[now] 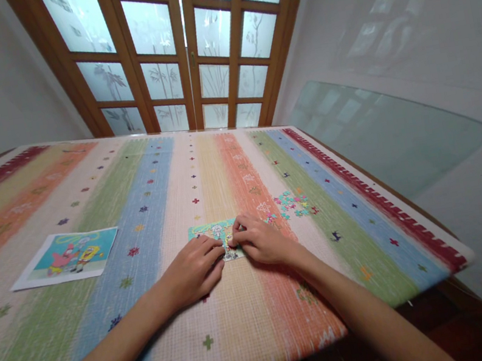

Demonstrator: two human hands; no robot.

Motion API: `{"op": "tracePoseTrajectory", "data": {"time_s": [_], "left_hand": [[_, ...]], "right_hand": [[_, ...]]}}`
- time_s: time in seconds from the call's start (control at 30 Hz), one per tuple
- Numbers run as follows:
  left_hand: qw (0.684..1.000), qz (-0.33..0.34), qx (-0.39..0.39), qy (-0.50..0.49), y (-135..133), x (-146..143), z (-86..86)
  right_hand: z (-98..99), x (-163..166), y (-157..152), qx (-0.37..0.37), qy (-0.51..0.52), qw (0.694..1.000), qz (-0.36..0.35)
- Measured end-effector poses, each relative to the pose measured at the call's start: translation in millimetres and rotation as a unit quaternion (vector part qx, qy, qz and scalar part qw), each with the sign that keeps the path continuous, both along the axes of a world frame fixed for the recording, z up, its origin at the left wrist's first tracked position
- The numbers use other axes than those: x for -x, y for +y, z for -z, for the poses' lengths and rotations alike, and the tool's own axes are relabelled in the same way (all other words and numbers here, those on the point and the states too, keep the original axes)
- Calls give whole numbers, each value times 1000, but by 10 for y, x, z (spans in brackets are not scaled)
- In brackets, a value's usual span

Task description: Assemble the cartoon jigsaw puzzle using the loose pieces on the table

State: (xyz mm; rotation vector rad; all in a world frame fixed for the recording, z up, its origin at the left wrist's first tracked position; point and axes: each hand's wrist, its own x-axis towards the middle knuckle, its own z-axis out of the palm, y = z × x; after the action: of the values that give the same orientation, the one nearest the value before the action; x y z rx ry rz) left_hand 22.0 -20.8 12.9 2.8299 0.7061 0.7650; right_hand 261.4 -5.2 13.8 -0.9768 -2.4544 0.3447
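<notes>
A partly joined jigsaw puzzle (213, 232) lies on the striped tablecloth (169, 192) in front of me. My left hand (195, 269) rests at its near left edge, fingers curled and pressed together on the pieces. My right hand (260, 242) is at its right edge, fingertips pinched on a small puzzle piece at the puzzle's rim. A heap of loose puzzle pieces (293, 203) lies just right of my right hand. The near part of the puzzle is hidden under my fingers.
A cartoon reference picture (69, 256) lies flat at the left of the table. The table's right edge (384, 206) runs diagonally, with a glass sheet (382, 138) leaning on the wall beyond. Wooden glazed doors (182, 48) stand behind the table.
</notes>
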Motion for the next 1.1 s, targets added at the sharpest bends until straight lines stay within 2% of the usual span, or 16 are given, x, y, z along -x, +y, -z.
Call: {"op": "tracePoseTrajectory", "data": {"time_s": [0.3, 0.4, 0.5, 0.57, 0.63, 0.73, 0.83, 0.9, 0.97, 1.1], "left_hand": [[999, -19, -31, 35, -7, -30, 11], [999, -12, -36, 33, -1, -25, 27], [999, -7, -37, 20, 4, -13, 38], [999, -4, -38, 16, 9, -8, 42], [999, -2, -37, 16, 13, -6, 46], [999, 0, -34, 20, 15, -5, 49], [999, -1, -33, 22, 12, -2, 50], [999, -1, -29, 26, 8, 0, 51], [999, -2, -25, 29, 6, 3, 49], [999, -2, -27, 34, 7, 6, 33]], "right_hand": [[-8, -32, 35, 39, 18, 999, -16], [-37, -90, 74, 31, 22, 999, 2], [-98, -279, 161, -5, 25, 997, 70], [-153, -484, 228, -49, 12, 986, 157], [-208, -724, 278, -65, -34, 964, 256], [-262, -1069, 300, -44, -110, 913, 390], [-268, -1328, 283, -6, -156, 867, 473], [-251, -1446, 274, 30, -180, 843, 505], [-222, -1526, 275, 64, -193, 833, 514], [-148, -1585, 299, 94, -201, 840, 496]]}}
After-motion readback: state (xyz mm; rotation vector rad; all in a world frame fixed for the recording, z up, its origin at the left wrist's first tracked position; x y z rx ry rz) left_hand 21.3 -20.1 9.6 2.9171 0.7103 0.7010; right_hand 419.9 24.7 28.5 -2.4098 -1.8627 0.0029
